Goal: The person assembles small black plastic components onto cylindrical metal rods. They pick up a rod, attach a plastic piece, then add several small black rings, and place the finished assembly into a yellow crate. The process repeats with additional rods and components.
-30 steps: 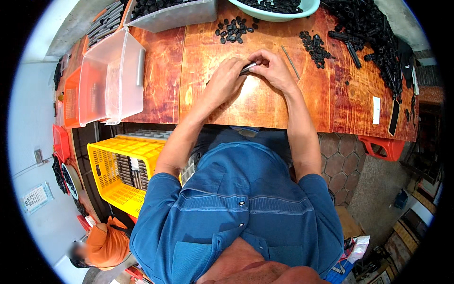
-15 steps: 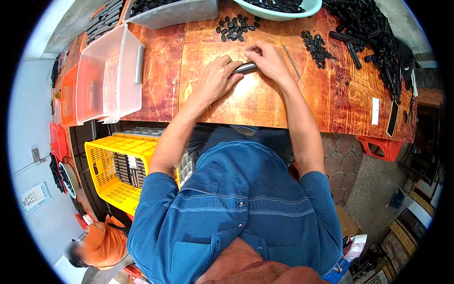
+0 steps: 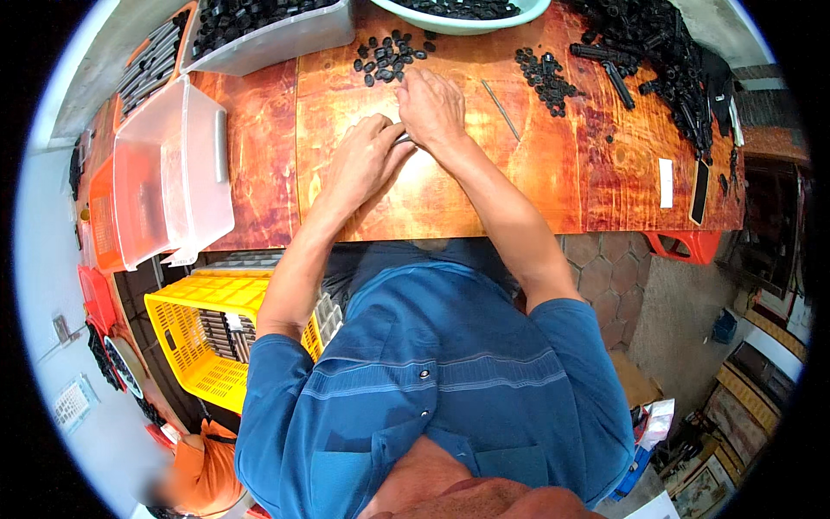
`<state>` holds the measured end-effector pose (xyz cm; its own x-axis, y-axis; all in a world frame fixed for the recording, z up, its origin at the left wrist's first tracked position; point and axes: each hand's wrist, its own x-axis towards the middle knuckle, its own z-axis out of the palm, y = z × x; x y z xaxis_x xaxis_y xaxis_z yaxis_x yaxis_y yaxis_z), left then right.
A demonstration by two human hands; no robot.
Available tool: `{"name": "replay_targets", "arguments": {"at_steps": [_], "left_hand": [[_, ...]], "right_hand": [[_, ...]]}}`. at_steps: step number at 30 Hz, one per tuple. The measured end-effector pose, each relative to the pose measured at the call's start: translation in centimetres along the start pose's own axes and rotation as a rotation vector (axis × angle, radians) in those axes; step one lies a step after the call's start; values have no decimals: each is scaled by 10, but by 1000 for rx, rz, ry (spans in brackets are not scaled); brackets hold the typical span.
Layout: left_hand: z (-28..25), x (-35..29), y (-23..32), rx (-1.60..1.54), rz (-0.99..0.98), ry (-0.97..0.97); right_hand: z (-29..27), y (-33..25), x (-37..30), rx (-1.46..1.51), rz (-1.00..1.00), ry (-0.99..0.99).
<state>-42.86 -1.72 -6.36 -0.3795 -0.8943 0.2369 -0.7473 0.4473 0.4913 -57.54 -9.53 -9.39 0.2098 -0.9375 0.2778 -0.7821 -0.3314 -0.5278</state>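
My left hand (image 3: 367, 154) is closed around a short grey metal tube (image 3: 404, 137), held just above the wooden table. Most of the tube is covered by my fingers. Beside its far end, my right hand (image 3: 435, 108) stretches its fingers forward, back of the hand up. Those fingertips reach the near edge of a loose group of small black oval pieces (image 3: 380, 62). Whether they touch a piece is hidden. A thin metal rod (image 3: 500, 111) lies to the right of my right hand.
Small black parts (image 3: 546, 82) lie right of the rod, and a large heap of black parts (image 3: 657, 65) fills the far right. A pale green basin (image 3: 471, 24) and clear bins (image 3: 173, 164) stand behind and left. A yellow crate (image 3: 216, 376) sits below the table; an orange-clad person (image 3: 207, 471) is lower left.
My right hand has moved from the tube's end toward the black oval pieces, its fingers straightening. My left hand keeps its hold on the tube. The whole view has shifted slightly.
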Motion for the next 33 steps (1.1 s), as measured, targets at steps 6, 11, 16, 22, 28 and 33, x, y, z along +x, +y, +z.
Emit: {"name": "replay_targets", "arguments": {"at_steps": [6, 11, 16, 22, 28, 33], "left_hand": [[3, 2, 0, -35, 25, 46], [7, -1, 0, -2, 42, 46], [8, -5, 4, 48, 40, 49], [8, -6, 2, 50, 47, 108], [11, -8, 1, 19, 62, 129], [11, -12, 6, 19, 36, 113]], "right_hand": [[0, -1, -3, -20, -15, 41], [4, 0, -6, 12, -7, 70], [7, 1, -13, 21, 5, 108], [6, 0, -3, 35, 53, 30], [-8, 0, 11, 182, 252, -159], [-3, -5, 0, -1, 65, -24]]}}
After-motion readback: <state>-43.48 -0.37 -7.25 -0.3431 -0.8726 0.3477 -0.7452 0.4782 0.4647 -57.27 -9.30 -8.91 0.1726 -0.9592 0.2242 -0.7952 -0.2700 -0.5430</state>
